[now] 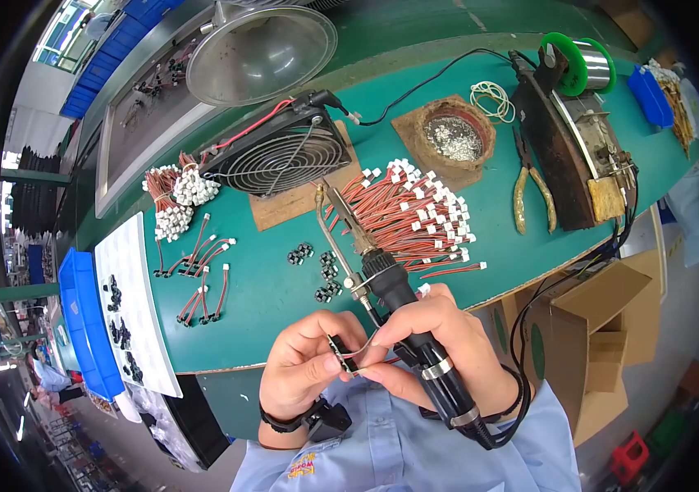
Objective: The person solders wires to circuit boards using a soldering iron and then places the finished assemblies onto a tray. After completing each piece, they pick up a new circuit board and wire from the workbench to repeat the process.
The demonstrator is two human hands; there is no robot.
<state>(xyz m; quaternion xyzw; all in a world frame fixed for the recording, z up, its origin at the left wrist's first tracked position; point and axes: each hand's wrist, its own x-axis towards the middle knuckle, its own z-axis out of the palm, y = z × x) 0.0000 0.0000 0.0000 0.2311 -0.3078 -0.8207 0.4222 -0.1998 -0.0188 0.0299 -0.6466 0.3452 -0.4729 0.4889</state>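
At the lower centre of the frame, the fingers of the left hand (300,371) pinch a small dark board (340,351), partly covering it; those of the right hand (468,344) close round a soldering iron (393,283), its handle hiding part of the hand, fingertips at a thin wire (359,353) whose end is hard to make out

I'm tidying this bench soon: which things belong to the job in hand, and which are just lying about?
Likely part of the job:
soldering iron, in the right hand
small black part, in the left hand
red wires with white connectors

Probably just lying about:
pliers
pale rubber bands
cardboard box
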